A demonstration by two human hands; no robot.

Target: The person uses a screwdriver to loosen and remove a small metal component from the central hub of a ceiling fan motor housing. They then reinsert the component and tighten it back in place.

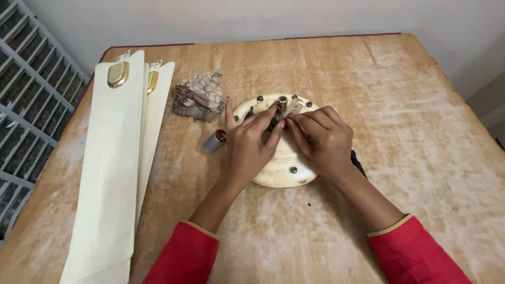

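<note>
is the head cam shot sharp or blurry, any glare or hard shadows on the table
Head view: mostly sharp, light soft and even; only faint shadows under the left hand and right hand on the cream motor housing; no strong glare on the worn table, just a slight sheen on the blades' gold caps; edges bend a little from the wide lens.

Both hands cover the middle of the cream round motor housing [279, 171], so its surface around the metal shaft [283, 102] stays hidden. The fingertips of the left hand [247, 147] and right hand [321, 139] meet at the shaft's base, and whatever they pinch there is too small to tell. A dark object [359, 160] at the right wrist's 3 o'clock shows only a sliver. The stacked cream fan blades [108, 168] run off the bottom edge at 7 o'clock. The grey cylinder [214, 142] is partly hidden behind the left hand.
</note>
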